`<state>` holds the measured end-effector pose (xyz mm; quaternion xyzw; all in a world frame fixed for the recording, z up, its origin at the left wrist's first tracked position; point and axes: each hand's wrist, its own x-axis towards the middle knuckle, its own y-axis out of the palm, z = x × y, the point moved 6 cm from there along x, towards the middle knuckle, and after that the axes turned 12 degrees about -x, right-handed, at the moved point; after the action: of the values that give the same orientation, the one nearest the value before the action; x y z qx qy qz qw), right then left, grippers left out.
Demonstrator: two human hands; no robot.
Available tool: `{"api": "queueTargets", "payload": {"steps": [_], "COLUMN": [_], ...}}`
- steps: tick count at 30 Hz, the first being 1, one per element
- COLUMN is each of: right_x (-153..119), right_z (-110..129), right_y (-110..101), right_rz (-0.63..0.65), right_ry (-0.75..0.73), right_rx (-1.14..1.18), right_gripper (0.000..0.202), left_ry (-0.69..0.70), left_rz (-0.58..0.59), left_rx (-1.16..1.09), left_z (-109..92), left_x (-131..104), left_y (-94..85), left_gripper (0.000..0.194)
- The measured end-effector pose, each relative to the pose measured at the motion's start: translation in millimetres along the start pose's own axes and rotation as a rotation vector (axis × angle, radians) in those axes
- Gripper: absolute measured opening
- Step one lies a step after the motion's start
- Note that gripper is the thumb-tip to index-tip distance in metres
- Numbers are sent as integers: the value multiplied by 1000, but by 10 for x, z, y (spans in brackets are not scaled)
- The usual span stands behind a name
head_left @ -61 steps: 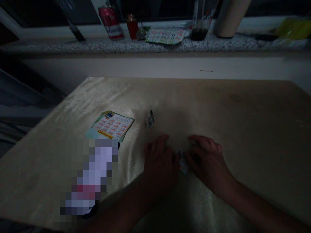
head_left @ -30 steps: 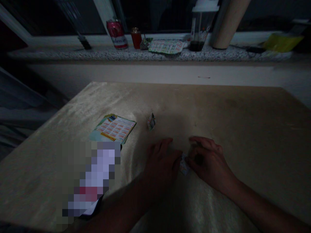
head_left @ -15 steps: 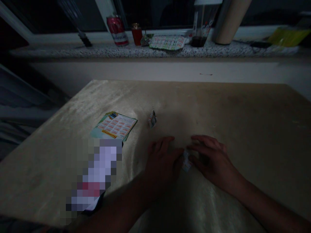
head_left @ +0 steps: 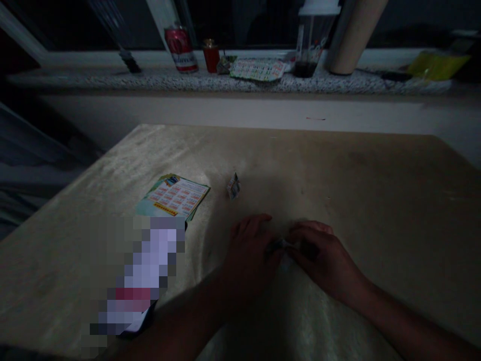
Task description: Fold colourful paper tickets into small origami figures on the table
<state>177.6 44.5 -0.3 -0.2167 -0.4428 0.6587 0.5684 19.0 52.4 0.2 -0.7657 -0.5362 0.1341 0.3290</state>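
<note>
Near the middle of the table, a small printed paper piece (head_left: 282, 243) is pinched between my two hands, partly hidden by the fingers. My left hand (head_left: 250, 250) grips its left side, its other fingers bent over the tabletop. The fingertips of my right hand (head_left: 319, 250) close on the right side. Farther back stands a small folded paper piece (head_left: 233, 187), touched by neither hand. To the left lies a stack of printed sheets (head_left: 178, 195). A phone-like object (head_left: 148, 276), blurred out, lies in front of the stack.
Behind the table (head_left: 338, 150), a speckled windowsill (head_left: 101, 77) holds a red can (head_left: 182, 50), a red jar (head_left: 211, 56), a crumpled printed sheet (head_left: 257, 69), a lidded clear cup (head_left: 308, 45), a tan cylinder (head_left: 355, 37) and a yellow item (head_left: 438, 65).
My right hand's fingers have closed in on the small paper, which now shows raised between both hands instead of lying flat. The view has shifted slightly.
</note>
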Motion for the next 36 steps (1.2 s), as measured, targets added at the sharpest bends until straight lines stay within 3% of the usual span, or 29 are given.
{"api": "queueTargets", "payload": {"steps": [2,4,7,10,13,18,26,33,36], "right_x": [-20,-44,-73,-93,-115,-141,-143,-167,-179], "right_z": [-18,-26,-23,-19,-27,-55,-15,-39,-47], "right_y": [-25,-42,-34,-16,5,8,0,18,35], "right_rz": [8,33,118,186,218,182,184,244,263], "right_ry": [60,103,135,171,248,351,289,350,355], "right_rx": [102,212,301,383,525,688,667,719,785], "right_gripper": [6,5,18,28,32,29,27,31,28], "left_ry": [-26,-127,-298,-372,-373,-317,-251,-360,-377], "left_rz": [29,78,162,204,209,214,152,215,250], "left_rx": [-85,-200,-447,-676,-764,-728,-826,-1008,-976], "left_z": [-4,23,64,60,37,-8,-10,2,2], "left_x": [9,12,-8,-24,-26,-48,-67,-67,-63], "left_y": [-7,-3,28,47,33,33,72,124,126], "left_gripper": [3,10,19,21,19,26,26,24,26]}}
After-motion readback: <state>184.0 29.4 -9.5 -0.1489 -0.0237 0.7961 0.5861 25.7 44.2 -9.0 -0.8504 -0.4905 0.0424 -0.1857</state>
